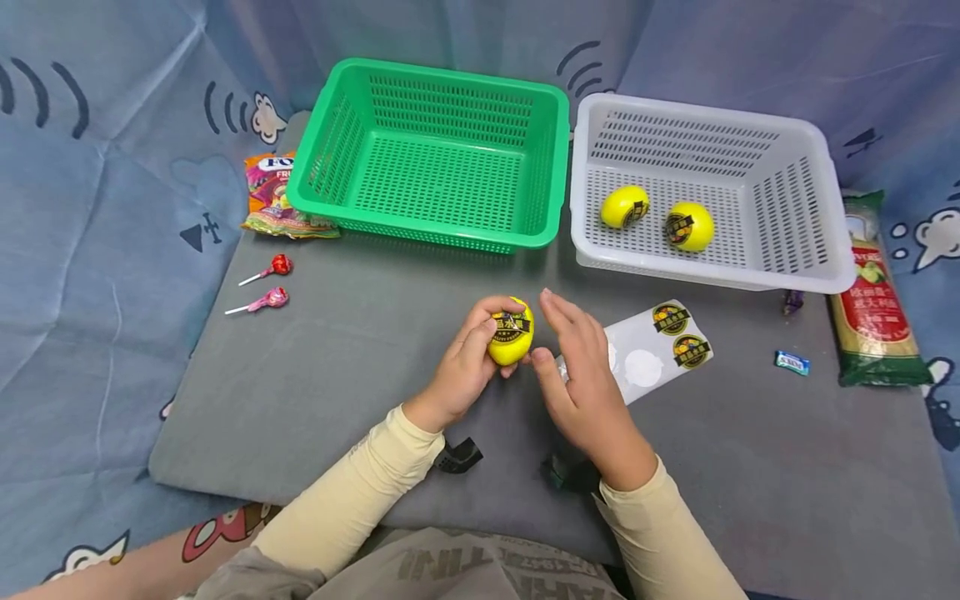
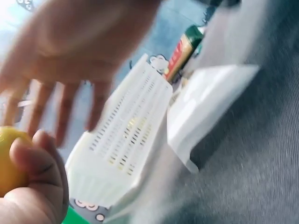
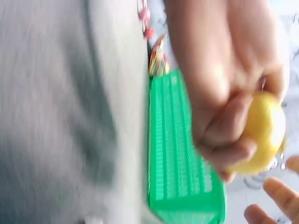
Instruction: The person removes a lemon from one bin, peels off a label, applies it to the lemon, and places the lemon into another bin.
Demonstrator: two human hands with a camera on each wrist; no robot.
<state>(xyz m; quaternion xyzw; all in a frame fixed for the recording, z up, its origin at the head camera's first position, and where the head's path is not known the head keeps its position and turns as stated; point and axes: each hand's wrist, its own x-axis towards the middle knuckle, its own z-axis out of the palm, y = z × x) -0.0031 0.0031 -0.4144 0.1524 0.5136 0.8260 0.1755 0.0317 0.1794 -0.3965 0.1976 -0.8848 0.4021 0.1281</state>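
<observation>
Over the middle of the grey mat, my left hand grips a yellow lemon with a black and gold sticker on its top. The right hand is just to the lemon's right, fingers straight, thumb close to its lower side. A white sticker sheet with two stickers left lies under and right of that hand. The right wrist view shows the lemon in the left hand's fingers. In the blurred left wrist view, the lemon is at the left edge, with the right hand above.
An empty green basket stands at the back, beside a white basket holding two stickered lemons. Two lollipops and a candy bag lie at left; a noodle pack and small sweets at right.
</observation>
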